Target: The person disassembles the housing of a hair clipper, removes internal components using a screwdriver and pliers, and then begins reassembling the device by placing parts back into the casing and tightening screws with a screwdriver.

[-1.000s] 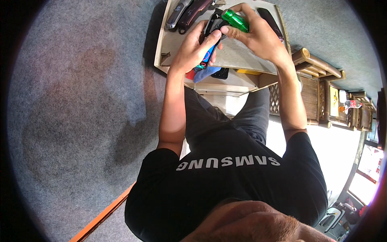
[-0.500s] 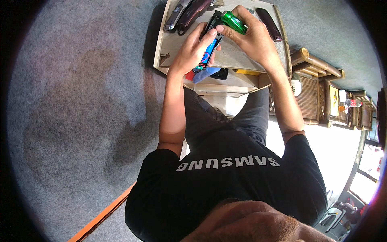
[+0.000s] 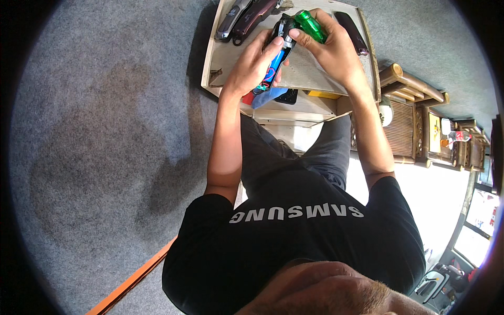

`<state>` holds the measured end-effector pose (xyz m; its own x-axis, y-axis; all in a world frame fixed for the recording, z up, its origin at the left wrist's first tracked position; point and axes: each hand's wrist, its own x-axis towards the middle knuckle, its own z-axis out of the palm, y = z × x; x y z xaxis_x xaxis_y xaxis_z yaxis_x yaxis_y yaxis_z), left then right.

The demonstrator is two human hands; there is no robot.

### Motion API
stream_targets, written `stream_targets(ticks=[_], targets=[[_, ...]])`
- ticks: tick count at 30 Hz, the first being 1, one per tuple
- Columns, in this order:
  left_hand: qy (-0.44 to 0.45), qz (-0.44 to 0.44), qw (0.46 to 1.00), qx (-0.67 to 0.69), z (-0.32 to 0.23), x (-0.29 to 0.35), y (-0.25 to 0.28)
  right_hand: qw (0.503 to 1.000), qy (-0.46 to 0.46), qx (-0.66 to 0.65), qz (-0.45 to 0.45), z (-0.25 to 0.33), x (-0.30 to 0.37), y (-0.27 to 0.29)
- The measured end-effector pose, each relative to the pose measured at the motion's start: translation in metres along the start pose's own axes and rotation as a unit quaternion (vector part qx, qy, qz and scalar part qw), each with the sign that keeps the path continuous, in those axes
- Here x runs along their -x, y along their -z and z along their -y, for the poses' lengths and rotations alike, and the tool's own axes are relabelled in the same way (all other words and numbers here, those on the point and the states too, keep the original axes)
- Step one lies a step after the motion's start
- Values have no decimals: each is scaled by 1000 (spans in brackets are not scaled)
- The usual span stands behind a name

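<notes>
An opened hair clipper lies slanted in my left hand, its casing off so that a blue battery and pink-red wires show. My left fingers wrap round its body, with the thumb along the side near the metal parts at the top. Between the fingers of my right hand sits a shiny green tool handle, like a screwdriver's; its other end is hidden by the hand. My right thumb tip is close beside the clipper's upper end.
On the small wooden table lie a silver-black clipper and a dark red clipper at left, and a dark clipper casing at right. A blue cloth sits on the shelf below. Bamboo furniture stands to the right.
The green handle and my right hand have shifted slightly right, away from the clipper. The clipper's top has turned, showing more of its metal parts.
</notes>
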<state>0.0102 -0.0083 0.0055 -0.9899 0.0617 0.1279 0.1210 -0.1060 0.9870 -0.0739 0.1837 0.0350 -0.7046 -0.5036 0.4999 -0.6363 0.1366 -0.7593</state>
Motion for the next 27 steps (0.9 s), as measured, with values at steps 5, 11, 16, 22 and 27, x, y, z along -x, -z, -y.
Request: stream_targets(ticks=[5, 11, 16, 22, 27], targets=[[-18, 0, 1000, -23, 1, 1, 0, 999, -14, 51, -13, 13, 6, -4], [-19, -1, 999, -37, 2, 1, -1, 997, -20, 61, -42, 11, 8, -8], [-11, -9, 1000, -19, -1, 2, -2, 996, -36, 81, -27, 16, 9, -4], [-13, -14, 1000, -22, 2, 0, -1, 998, -50, -10, -46, 18, 14, -4], [-13, -32, 999, 18, -1, 0, -2, 999, 5, 38, 7, 27, 22, -2]])
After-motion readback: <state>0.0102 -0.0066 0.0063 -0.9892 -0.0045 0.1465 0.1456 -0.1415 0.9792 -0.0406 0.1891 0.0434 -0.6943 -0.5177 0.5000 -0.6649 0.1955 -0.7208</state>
